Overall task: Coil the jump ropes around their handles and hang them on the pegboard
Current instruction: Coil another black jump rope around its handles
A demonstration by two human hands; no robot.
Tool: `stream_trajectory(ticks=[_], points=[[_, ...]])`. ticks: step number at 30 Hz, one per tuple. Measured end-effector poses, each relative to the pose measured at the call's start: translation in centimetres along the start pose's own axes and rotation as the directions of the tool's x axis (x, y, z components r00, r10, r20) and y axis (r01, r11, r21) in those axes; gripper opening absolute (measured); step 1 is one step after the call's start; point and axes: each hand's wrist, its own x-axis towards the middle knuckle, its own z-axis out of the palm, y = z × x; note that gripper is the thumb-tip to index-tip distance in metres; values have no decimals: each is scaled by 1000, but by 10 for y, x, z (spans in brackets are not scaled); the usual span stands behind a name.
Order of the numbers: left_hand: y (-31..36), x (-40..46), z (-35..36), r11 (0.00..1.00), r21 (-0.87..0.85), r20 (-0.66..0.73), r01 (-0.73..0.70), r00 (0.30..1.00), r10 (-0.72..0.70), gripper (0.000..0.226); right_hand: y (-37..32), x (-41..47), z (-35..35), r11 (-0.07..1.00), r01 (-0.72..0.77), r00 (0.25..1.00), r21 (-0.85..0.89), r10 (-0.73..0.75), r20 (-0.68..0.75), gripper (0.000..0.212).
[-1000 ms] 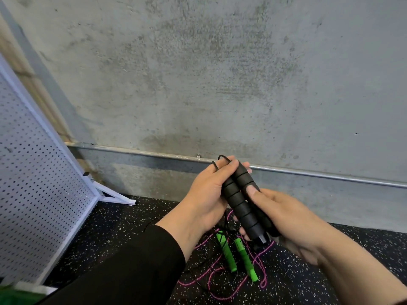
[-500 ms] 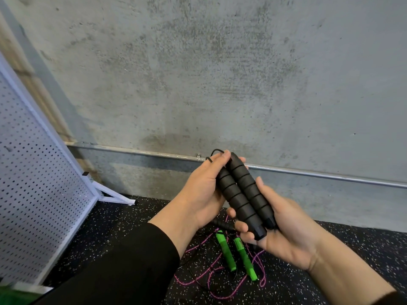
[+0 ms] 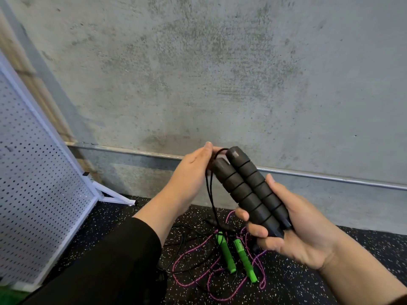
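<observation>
My right hand (image 3: 293, 227) grips two black ribbed foam handles (image 3: 246, 188) side by side, tilted up to the left. My left hand (image 3: 189, 177) pinches the thin black rope (image 3: 210, 194) beside the handles' upper ends; the cord loops over the tips and hangs down to the floor. Below my hands lies a second jump rope with two green handles (image 3: 235, 256) and a tangled pink cord (image 3: 193, 280). The white pegboard (image 3: 33, 194) stands at the left, leaning on its frame.
A grey concrete wall (image 3: 220, 73) with a metal pipe (image 3: 330, 178) along its base fills the view ahead. The floor is black speckled rubber (image 3: 363, 256). The pegboard's white foot (image 3: 116, 199) juts out onto the floor near the wall.
My left hand let go of the handles' tops and now pinches the rope, drawing it out to the left. My right hand slid down and holds both handles alone at their lower ends.
</observation>
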Motion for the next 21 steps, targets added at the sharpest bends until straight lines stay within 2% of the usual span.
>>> stream_trajectory(ticks=[3,5,7,9,12,15,19,21], points=[[3,-11,14,971,-221,64,91,995,-78,43,0,2,-2,994,49,993,98,-59,100,56],[3,-17,24,949,-288,88,127,991,-105,44,-1,4,-5,982,88,986,167,-110,127,55],[-1,-22,32,959,-247,130,136,986,-106,41,-4,5,-6,972,139,980,190,-162,112,54],[-3,-25,38,976,-180,157,121,983,-93,37,-7,5,-4,969,196,979,149,-203,34,54],[-1,-25,40,996,-35,144,83,987,-77,40,-9,5,1,966,253,959,47,-245,-140,60],[1,-24,37,993,90,167,79,981,-93,42,-13,6,4,958,259,908,-126,-286,-306,60],[0,-23,30,976,171,200,134,965,-168,34,-16,9,6,885,212,830,-415,-387,-402,53],[2,-24,28,971,179,235,159,951,-199,27,-18,10,5,797,181,773,-577,-477,-417,46]])
